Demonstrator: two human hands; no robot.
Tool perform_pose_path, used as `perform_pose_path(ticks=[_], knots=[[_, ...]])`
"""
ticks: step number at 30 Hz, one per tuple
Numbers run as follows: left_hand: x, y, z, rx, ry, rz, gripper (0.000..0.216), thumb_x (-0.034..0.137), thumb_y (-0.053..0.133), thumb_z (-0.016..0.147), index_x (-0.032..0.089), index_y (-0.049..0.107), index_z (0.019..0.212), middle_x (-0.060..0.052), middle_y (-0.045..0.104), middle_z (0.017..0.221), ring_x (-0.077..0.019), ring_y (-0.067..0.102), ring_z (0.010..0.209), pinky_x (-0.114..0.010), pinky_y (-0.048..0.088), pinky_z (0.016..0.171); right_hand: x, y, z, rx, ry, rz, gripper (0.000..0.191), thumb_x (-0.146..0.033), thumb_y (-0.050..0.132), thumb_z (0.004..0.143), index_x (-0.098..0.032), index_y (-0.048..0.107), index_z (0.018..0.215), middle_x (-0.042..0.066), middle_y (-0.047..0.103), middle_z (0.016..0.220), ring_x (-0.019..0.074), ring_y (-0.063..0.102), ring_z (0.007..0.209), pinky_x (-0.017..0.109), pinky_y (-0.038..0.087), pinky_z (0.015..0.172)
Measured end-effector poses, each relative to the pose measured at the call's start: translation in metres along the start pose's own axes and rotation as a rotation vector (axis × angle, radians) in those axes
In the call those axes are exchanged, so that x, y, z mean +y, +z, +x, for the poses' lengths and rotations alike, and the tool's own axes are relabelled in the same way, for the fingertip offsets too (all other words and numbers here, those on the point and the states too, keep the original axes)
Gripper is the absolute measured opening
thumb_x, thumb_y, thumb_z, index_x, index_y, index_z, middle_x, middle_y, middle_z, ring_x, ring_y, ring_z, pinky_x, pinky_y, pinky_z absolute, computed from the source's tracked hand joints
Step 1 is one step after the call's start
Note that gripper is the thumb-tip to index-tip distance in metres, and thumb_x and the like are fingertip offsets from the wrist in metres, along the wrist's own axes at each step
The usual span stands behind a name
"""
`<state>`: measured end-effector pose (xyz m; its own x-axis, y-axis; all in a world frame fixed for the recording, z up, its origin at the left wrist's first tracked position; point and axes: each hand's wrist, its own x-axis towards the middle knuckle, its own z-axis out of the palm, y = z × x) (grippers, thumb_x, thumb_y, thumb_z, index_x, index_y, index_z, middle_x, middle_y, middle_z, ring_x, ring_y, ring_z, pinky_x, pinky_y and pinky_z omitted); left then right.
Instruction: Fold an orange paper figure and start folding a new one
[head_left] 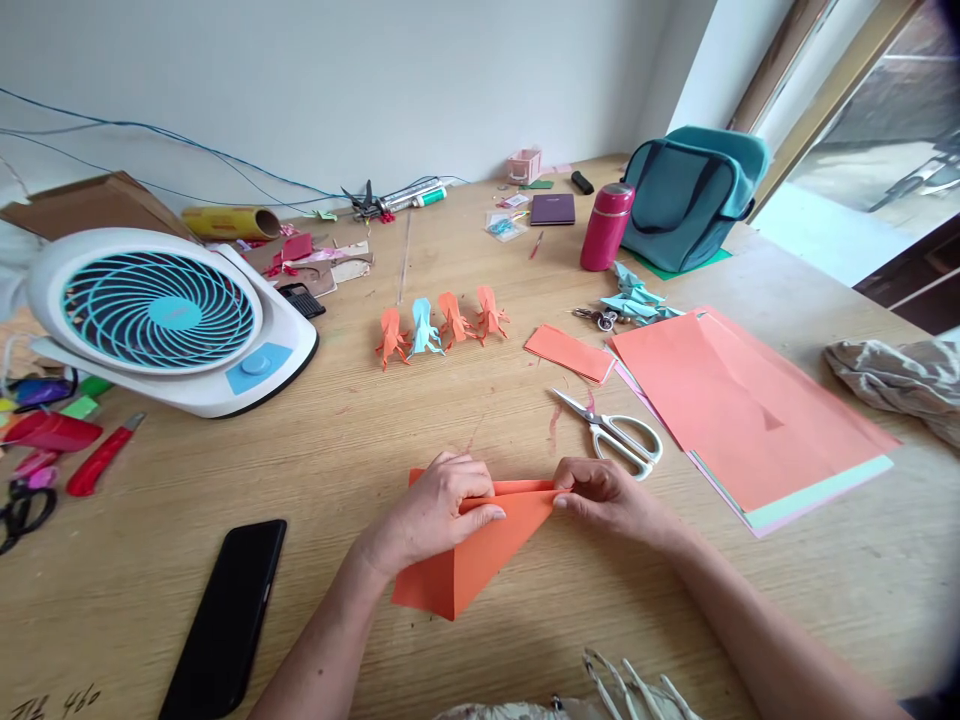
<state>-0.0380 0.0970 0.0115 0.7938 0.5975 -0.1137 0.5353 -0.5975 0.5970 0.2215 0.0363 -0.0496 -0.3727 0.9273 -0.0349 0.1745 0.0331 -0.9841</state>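
A partly folded sheet of orange paper lies at the front of the wooden table, between my hands. Over its upper left part rests my left hand, its thumb and curled fingers closed on the fold. My right hand pinches the sheet's pointed right corner between thumb and fingertips. Past that hand lie white-handled scissors with the blades spread a little. Farther back, several small folded paper figures stand in a row, orange ones and a light blue one.
Coloured paper sheets and orange strips lie at right. Behind them stand a pink bottle and a teal bag. A white fan, a black phone and a red utility knife occupy the left.
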Motion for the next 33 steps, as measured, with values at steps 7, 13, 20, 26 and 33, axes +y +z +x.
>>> perform_pose_path(ticks=[7, 13, 20, 26, 33], knots=[[0.007, -0.001, -0.003, 0.028, -0.054, -0.016, 0.027, 0.027, 0.059, 0.093, 0.019, 0.058, 0.067, 0.002, 0.062, 0.074, -0.0131, 0.056, 0.074, -0.026, 0.04, 0.069, 0.004, 0.001, 0.002, 0.075, 0.031, -0.021, 0.039, -0.054, 0.06, 0.092, -0.018, 0.059, 0.078, -0.001, 0.055, 0.071, 0.0128, 0.045, 0.065, 0.025, 0.033, 0.057], [0.01, 0.004, -0.003, 0.061, -0.061, -0.016, 0.029, 0.027, 0.06, 0.092, 0.018, 0.059, 0.065, 0.001, 0.066, 0.076, -0.0126, 0.059, 0.071, -0.024, 0.04, 0.067, 0.007, -0.003, 0.008, 0.061, 0.071, 0.077, 0.044, -0.06, 0.063, 0.087, -0.018, 0.059, 0.073, 0.0, 0.056, 0.069, 0.0136, 0.046, 0.064, 0.027, 0.036, 0.059], [0.013, 0.003, -0.006, 0.105, -0.078, -0.022, 0.032, 0.03, 0.06, 0.092, 0.018, 0.054, 0.063, 0.003, 0.062, 0.071, -0.0107, 0.054, 0.064, -0.025, 0.038, 0.065, 0.006, -0.003, 0.011, 0.113, 0.121, 0.185, 0.045, -0.06, 0.073, 0.077, -0.018, 0.059, 0.073, -0.002, 0.052, 0.063, 0.0116, 0.043, 0.059, 0.026, 0.033, 0.058], [0.015, 0.007, -0.015, 0.117, -0.108, -0.022, 0.031, 0.028, 0.06, 0.091, 0.018, 0.055, 0.062, 0.002, 0.063, 0.07, -0.0119, 0.055, 0.065, -0.026, 0.039, 0.066, 0.005, -0.003, 0.01, 0.102, 0.117, 0.117, 0.046, -0.063, 0.068, 0.081, -0.018, 0.059, 0.073, -0.002, 0.054, 0.065, 0.0125, 0.044, 0.062, 0.027, 0.034, 0.061], [0.021, 0.001, -0.029, 0.114, -0.174, -0.03, 0.029, 0.029, 0.061, 0.089, 0.017, 0.055, 0.063, 0.002, 0.064, 0.071, -0.0115, 0.055, 0.064, -0.025, 0.033, 0.06, -0.003, -0.002, 0.016, 0.053, 0.161, 0.15, 0.042, -0.059, 0.069, 0.083, -0.018, 0.063, 0.076, 0.0, 0.058, 0.07, 0.0142, 0.048, 0.067, 0.028, 0.036, 0.064]])
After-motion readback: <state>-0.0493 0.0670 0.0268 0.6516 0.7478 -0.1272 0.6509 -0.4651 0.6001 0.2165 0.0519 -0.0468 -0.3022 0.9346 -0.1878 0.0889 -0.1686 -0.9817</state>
